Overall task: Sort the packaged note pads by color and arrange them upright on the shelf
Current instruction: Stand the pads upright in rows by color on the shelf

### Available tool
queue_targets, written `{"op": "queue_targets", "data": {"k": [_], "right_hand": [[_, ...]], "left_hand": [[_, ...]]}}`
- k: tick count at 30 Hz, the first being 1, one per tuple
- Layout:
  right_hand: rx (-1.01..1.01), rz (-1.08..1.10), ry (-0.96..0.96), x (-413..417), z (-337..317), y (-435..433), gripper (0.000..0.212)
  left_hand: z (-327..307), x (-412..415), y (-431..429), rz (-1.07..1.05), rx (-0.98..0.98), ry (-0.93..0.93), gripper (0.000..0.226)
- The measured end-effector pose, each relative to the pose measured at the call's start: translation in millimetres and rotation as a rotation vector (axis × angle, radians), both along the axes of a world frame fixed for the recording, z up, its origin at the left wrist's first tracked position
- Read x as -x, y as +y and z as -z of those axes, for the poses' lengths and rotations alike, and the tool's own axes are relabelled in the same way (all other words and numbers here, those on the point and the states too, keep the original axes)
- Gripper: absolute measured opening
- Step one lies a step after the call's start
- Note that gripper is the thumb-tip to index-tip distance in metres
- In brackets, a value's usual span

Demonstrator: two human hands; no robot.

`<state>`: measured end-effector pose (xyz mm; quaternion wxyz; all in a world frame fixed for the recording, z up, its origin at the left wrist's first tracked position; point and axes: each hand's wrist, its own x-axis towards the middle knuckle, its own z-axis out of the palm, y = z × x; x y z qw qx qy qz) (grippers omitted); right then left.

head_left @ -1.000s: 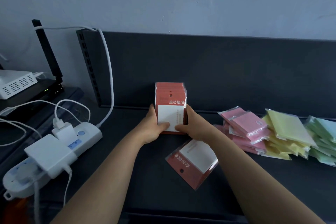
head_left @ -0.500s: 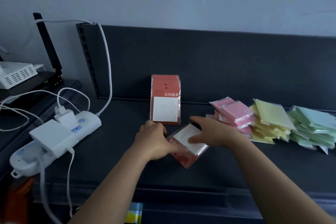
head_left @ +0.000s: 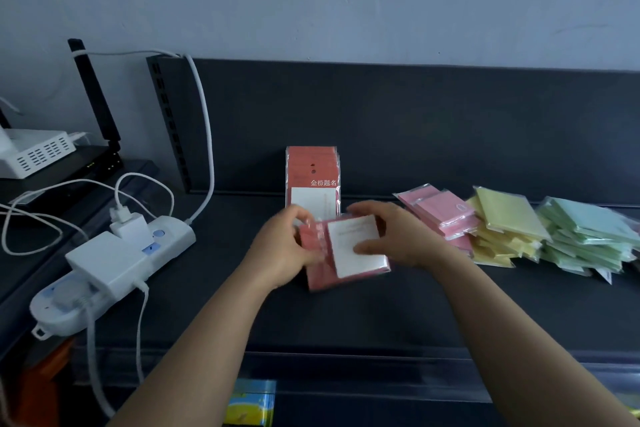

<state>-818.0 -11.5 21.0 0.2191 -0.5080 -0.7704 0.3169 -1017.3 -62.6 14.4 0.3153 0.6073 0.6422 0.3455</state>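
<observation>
Between the two hands, just above the dark shelf (head_left: 346,319), a red packaged note pad (head_left: 346,236) is held tilted, its white pad facing up and its outline somewhat blurred. The left hand (head_left: 280,250) grips the packet's left edge with curled fingers, and the right hand (head_left: 405,239) holds the opposite side, thumb laid across the white pad and fingers curled over the far edge. Directly beyond the hands, a row of matching red packets (head_left: 313,173) stands upright against the shelf's dark back panel (head_left: 433,121) (the front one shows a white pad and a line of printed characters). To the right of the right hand lie three loose heaps, flat and overlapping: a pink pile (head_left: 440,215) nearest the wrist, then a yellow pile (head_left: 502,218) just beside it, then a green pile (head_left: 585,229) farthest out. Well off to the left of the left hand sits a white power strip (head_left: 166,236) with plugs and an adapter in it, and a white cable (head_left: 206,135) runs up from it over the end of the panel. Farther left, on a separate surface, are a black router (head_left: 93,163) with an upright antenna and a white vented box (head_left: 34,152).
</observation>
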Motion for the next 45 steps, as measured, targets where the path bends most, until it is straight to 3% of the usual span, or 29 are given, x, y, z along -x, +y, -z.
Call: {"op": "queue_targets", "data": {"k": [3,5,7,11,13,16,18,25,27,33,45], "right_hand": [[0.023,0.068,0.121,8.1,-2.1,7.9,0.026],[0.043,0.138,0.218,15.7,4.4,11.4,0.017],[0.091,0.209,0.378,25.7,15.4,12.7,0.015],[0.264,0.272,0.692,43.9,28.9,11.5,0.019],[0.176,0.287,0.554,46.6,30.9,12.2,0.019],[-0.075,0.329,0.177,45.0,33.3,17.1,0.022],[-0.097,0.337,0.112,44.2,34.1,23.0,0.022],[0.009,0.315,0.086,47.4,32.7,37.7,0.048],[0.015,0.316,0.096,47.6,34.0,41.6,0.054],[-0.065,0.324,0.087,59.0,38.1,52.4,0.043],[-0.015,0.308,0.074,48.3,39.8,49.1,0.082]], "left_hand": [[-4.4,9.0,8.2,-0.183,-0.13,-0.185,0.045],[1.9,13.1,10.9,-0.234,-0.13,-0.219,0.059],[12.5,14.4,10.7,-0.24,-0.065,-0.194,0.067],[22.2,11.8,15.1,-0.217,0.005,-0.229,0.049],[21.8,13.3,22.4,-0.212,-0.035,-0.213,0.035],[21.1,19.3,37.4,-0.255,-0.141,-0.094,0.028],[19.7,20.9,46.3,-0.268,-0.182,-0.034,0.029],[30.8,28.3,61.0,-0.222,-0.109,0.109,0.062],[31.4,30.0,64.1,-0.218,-0.119,0.101,0.06],[32.8,34.1,74.4,-0.231,-0.137,0.126,0.04],[35.5,35.7,70.3,-0.253,-0.083,0.071,0.066]]}}
